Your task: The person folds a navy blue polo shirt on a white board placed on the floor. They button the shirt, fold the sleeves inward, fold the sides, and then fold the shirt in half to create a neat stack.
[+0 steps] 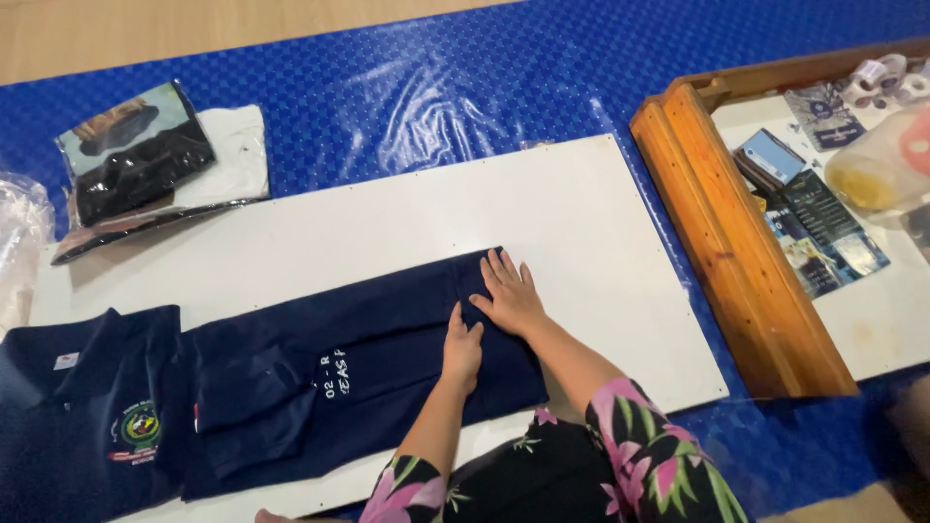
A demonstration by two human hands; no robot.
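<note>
Blue patterned mat (465, 87) covers the floor. On it lies a white board (601, 223), serving as the surface. A navy shirt (368, 373), partly folded, lies across the board's near half. Wooden tray (736, 261) sits to the right, packaged garments (155, 160) at far left. Right hand (509, 291) presses flat on the shirt's right end, fingers spread. Left hand (462, 349) rests flat just beside it, fingers together.

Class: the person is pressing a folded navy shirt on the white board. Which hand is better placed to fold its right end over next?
Probably the right hand: it lies flat near the shirt's right end, while the left hand rests further in.
</note>
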